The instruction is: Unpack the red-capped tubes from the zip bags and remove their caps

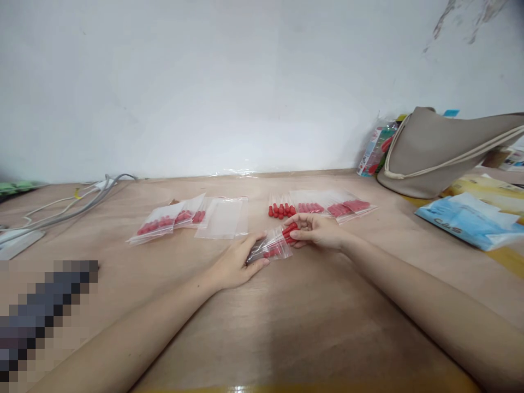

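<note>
My left hand (234, 266) grips a small clear plastic bag (279, 252) low over the middle of the table, with some red pieces showing inside it. At the bag's right end, my right hand (318, 231) pinches several slim red-ended sticks (290, 230), partly at the bag's mouth. Just beyond the hands lies a bunch of loose sticks with clear shafts and red bulb ends (282, 210). Flat clear bags (224, 218) lie left of that bunch. Filled bags with red pieces rest at the left (154, 225) and at the right (347, 208).
A white wall (245, 87) closes off the table's back. Cables (77, 204) and a blurred-out dark object (45, 311) are at the left. At the right are a grey bag (438, 153) with cord, a blue tissue pack (462, 218) and a colourful package (376, 147).
</note>
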`<state>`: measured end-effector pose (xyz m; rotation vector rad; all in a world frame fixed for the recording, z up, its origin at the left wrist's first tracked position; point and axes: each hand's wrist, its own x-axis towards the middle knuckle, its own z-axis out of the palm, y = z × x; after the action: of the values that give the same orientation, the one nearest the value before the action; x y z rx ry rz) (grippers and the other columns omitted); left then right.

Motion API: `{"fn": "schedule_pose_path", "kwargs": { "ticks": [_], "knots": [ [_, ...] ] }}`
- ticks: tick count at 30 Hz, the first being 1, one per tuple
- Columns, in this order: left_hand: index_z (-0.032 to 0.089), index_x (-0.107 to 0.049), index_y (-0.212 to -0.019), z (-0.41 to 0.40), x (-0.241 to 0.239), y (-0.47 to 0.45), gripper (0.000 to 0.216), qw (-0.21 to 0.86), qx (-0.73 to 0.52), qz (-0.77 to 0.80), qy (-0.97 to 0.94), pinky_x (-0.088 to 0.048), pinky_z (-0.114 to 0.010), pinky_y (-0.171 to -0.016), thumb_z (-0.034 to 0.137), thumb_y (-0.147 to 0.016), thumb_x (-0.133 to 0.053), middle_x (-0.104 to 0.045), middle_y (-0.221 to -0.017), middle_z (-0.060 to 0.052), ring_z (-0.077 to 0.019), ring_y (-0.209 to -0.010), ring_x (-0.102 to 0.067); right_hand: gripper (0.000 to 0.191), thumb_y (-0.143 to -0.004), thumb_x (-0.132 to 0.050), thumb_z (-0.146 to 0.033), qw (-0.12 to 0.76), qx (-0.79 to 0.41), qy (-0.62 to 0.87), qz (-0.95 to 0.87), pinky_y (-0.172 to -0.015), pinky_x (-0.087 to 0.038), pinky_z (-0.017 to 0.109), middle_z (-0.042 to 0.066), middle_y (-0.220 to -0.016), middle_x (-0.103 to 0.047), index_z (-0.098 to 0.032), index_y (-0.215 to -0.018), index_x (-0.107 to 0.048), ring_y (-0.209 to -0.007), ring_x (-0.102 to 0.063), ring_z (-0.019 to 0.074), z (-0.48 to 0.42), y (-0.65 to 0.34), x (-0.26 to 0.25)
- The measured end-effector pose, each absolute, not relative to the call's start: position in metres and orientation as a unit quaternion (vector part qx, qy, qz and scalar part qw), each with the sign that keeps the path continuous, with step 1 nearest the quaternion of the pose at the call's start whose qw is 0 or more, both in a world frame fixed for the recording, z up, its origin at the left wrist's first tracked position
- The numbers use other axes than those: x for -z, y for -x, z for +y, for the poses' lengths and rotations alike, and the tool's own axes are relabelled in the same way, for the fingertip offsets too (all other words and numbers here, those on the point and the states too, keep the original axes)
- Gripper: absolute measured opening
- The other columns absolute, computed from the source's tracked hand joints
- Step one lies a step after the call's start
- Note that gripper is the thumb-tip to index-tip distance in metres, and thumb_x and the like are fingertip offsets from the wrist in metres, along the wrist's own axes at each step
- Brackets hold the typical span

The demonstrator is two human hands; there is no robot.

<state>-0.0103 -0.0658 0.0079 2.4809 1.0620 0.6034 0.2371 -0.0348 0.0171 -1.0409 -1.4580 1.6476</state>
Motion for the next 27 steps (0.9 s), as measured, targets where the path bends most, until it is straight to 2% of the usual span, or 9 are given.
{"fn": "schedule_pose_path", "kwargs": {
  "ticks": [6, 11, 14, 17, 22, 24, 27],
  "knots": [
    [0.020, -0.034, -0.127, -0.067, -0.009, 0.010, 0.050, 0.181, -0.209, 0.379, -0.883, -0.044, -0.038, -0.089, 0.039, -0.084, -0.049, -0.050, -0.122, -0.010, -0.0227, -0.105, -0.051, 0.026, -0.066, -0.072, -0.019, 0.354, -0.670, 0.433, -0.489, -0.064, -0.056, 0.026, 0.006, -0.090, -0.065, -0.016, -0.088, -0.058, -0.079, -0.064, 0.0143, -0.025, -0.257, -0.026],
    [0.020, -0.035, -0.127, -0.066, -0.010, 0.009, 0.049, 0.181, -0.209, 0.378, -0.884, -0.044, -0.038, -0.089, 0.039, -0.083, -0.049, -0.051, -0.122, -0.009, -0.0227, -0.105, -0.051, 0.020, -0.065, -0.071, -0.014, 0.354, -0.633, 0.446, -0.525, -0.061, -0.056, 0.024, 0.006, -0.085, -0.067, -0.014, -0.082, -0.062, -0.073, -0.065, 0.0139, -0.021, -0.270, -0.038],
    [0.021, -0.035, -0.127, -0.066, -0.009, 0.010, 0.049, 0.181, -0.211, 0.374, -0.885, -0.044, -0.038, -0.089, 0.038, -0.083, -0.050, -0.050, -0.123, -0.010, -0.0232, -0.106, -0.051, 0.021, -0.065, -0.070, -0.015, 0.383, -0.565, 0.452, -0.573, -0.061, -0.057, 0.026, 0.006, -0.083, -0.067, -0.016, -0.084, -0.062, -0.071, -0.065, 0.0147, -0.022, -0.286, -0.060],
    [0.021, -0.035, -0.127, -0.065, -0.009, 0.010, 0.049, 0.182, -0.211, 0.372, -0.885, -0.044, -0.039, -0.090, 0.038, -0.083, -0.050, -0.049, -0.124, -0.010, -0.0239, -0.108, -0.051, 0.023, -0.066, -0.070, -0.016, 0.471, -0.479, 0.452, -0.586, -0.065, -0.056, 0.032, 0.006, -0.080, -0.067, -0.017, -0.087, -0.059, -0.071, -0.065, 0.0162, -0.018, -0.295, -0.079],
    [0.020, -0.035, -0.127, -0.064, -0.008, 0.009, 0.049, 0.179, -0.216, 0.367, -0.887, -0.042, -0.039, -0.092, 0.038, -0.083, -0.050, -0.049, -0.125, -0.011, -0.0240, -0.109, -0.050, 0.021, -0.075, -0.060, -0.022, 0.589, -0.283, 0.426, -0.625, -0.074, -0.053, 0.034, 0.003, -0.085, -0.065, -0.018, -0.094, -0.053, -0.076, -0.064, 0.0141, 0.007, -0.260, -0.071],
    [0.020, -0.035, -0.127, -0.065, -0.008, 0.009, 0.049, 0.182, -0.217, 0.366, -0.887, -0.042, -0.039, -0.092, 0.037, -0.083, -0.050, -0.049, -0.124, -0.010, -0.0233, -0.109, -0.050, 0.017, -0.083, -0.048, -0.020, 0.556, -0.176, 0.412, -0.700, -0.078, -0.051, 0.033, 0.005, -0.092, -0.064, -0.018, -0.099, -0.052, -0.082, -0.062, 0.0136, 0.019, -0.236, -0.059],
    [0.020, -0.036, -0.126, -0.066, -0.009, 0.009, 0.048, 0.185, -0.217, 0.370, -0.884, -0.043, -0.038, -0.091, 0.037, -0.083, -0.049, -0.049, -0.124, -0.010, -0.0230, -0.109, -0.050, 0.026, -0.086, -0.037, -0.011, 0.378, 0.018, 0.399, -0.835, -0.085, -0.044, 0.033, 0.009, -0.107, -0.059, -0.018, -0.106, -0.053, -0.098, -0.055, 0.0168, 0.030, -0.200, -0.043]
  ]
}}
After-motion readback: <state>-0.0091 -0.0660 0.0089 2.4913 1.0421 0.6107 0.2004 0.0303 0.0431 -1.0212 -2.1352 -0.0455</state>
